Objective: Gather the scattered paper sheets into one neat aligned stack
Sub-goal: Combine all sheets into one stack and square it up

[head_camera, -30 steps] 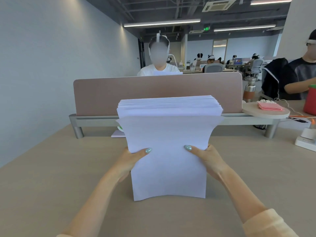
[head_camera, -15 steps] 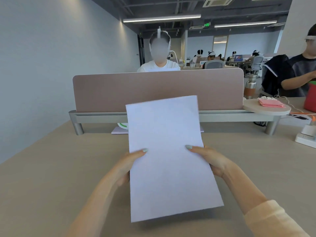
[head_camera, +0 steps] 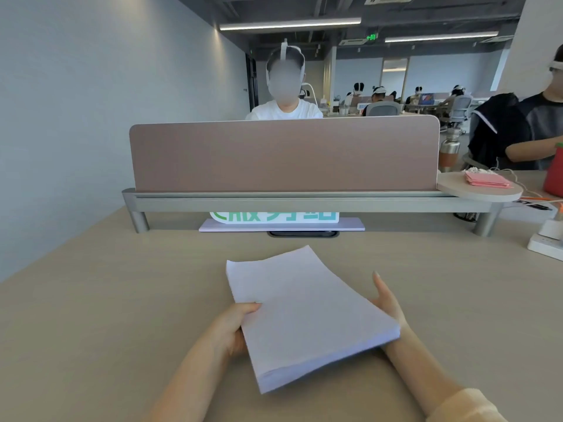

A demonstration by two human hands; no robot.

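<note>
Okay, stack (head_camera: 307, 315) low over the desk (head_camera: 106, 315), skewed. Left hand (head_camera: 234, 327) grips its left edge, right hand (head_camera: 385, 303) flat-fingered on the right. I'd lower flat, square up, then let go.

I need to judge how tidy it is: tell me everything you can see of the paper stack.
The paper stack is a thick block of plain white sheets lying nearly flat on the beige table, turned at a slant. Its near and right edges look flush, its far end bows slightly. The left hand grips its left edge, thumb on top. The right hand rests with straight fingers against its right edge.
</note>
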